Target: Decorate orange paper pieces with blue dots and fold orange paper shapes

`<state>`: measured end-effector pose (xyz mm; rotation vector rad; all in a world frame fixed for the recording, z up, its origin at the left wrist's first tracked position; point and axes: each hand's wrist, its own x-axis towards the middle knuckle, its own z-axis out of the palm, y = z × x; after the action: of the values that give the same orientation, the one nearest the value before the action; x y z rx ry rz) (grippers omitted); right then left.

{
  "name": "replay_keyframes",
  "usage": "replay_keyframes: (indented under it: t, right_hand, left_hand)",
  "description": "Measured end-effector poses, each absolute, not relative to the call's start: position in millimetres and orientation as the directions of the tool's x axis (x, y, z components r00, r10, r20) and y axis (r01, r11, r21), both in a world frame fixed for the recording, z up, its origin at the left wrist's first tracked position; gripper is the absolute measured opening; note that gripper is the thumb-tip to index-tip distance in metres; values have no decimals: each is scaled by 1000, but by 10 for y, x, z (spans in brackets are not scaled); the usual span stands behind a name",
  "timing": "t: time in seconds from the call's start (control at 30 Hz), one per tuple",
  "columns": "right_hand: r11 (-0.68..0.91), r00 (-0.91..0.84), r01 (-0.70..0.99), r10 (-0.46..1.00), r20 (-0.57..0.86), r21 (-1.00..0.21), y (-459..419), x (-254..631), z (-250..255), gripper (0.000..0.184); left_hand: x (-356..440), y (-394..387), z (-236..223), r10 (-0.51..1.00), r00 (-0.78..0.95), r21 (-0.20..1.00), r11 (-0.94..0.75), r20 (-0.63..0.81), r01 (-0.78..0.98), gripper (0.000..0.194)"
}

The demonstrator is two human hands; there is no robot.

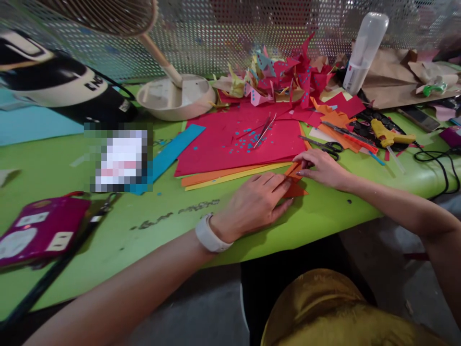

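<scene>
A small folded piece of orange paper [294, 173] lies at the table's near edge, partly covered by my fingers. My left hand [257, 202], a white band on its wrist, holds it down from the left, fingers together and thumb on the near side. At its upper right edge, my right hand [320, 168] pinches the fold between thumb and fingers. Just beyond lie a stack of red sheets [216, 139] and orange and yellow sheets [230, 176]. Tweezers [264, 130] rest on the red among tiny blue paper bits [245, 142]. Black scissors [329, 148] lie beyond my right hand.
Folded paper figures [277, 77] are heaped at the back, near a fan base [176, 98]. Left are a blue strip [173, 149], a pixelated phone-like object [122, 158] and a purple pouch [46, 228]. Right are a yellow glue gun [391, 134], a clear bottle [365, 53] and cables.
</scene>
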<state>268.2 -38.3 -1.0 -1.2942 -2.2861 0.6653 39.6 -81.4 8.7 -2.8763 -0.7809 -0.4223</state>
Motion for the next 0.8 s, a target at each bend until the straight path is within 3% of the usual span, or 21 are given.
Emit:
replay_keyframes:
  t: [0.3,0.5,0.8]
  right_hand:
    - [402,-574,552,819,17,-730,-311,2765,59,41]
    - [394,-577,557,817,1,-731,-278,2753,53,45]
    - [414,-597,561,802,-3,-717,-254,2750,38,42]
  left_hand:
    - [366,-789,47,486,813,17,-861,319,508,41]
    - [405,-757,75,502,826,-17,-852,256,523,50]
    - [391,-675,103,511,831,48,-856,221,514,43]
